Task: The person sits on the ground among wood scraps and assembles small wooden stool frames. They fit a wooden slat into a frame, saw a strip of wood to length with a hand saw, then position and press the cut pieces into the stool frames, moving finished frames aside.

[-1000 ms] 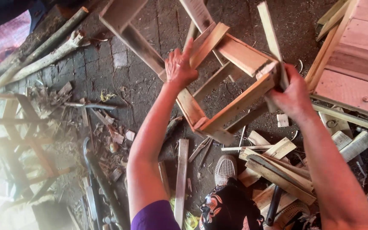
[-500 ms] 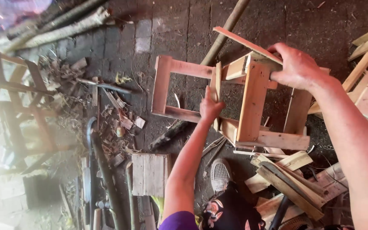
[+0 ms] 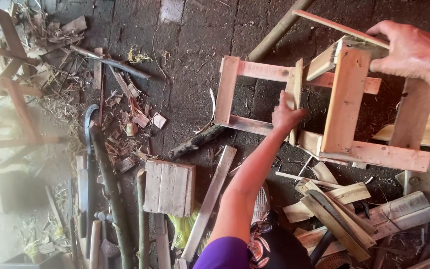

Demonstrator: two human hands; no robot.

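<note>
Above the dark brick floor (image 3: 190, 74), a wooden stool frame (image 3: 344, 99) hangs between both hands. The left hand (image 3: 285, 113) grips a lower leg near the middle; the right hand (image 3: 411, 52) clasps the frame's upper corner. Offcuts (image 3: 334, 209) lie just beneath.

Raw matt wood stool frame (image 3: 344, 99), rough dark brick floor (image 3: 190, 60)

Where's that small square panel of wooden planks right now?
In the head view the small plank panel lies flat on the dark floor, lower centre-left, left of the left forearm, with a loose slat beside it and a pole on its left.
</note>
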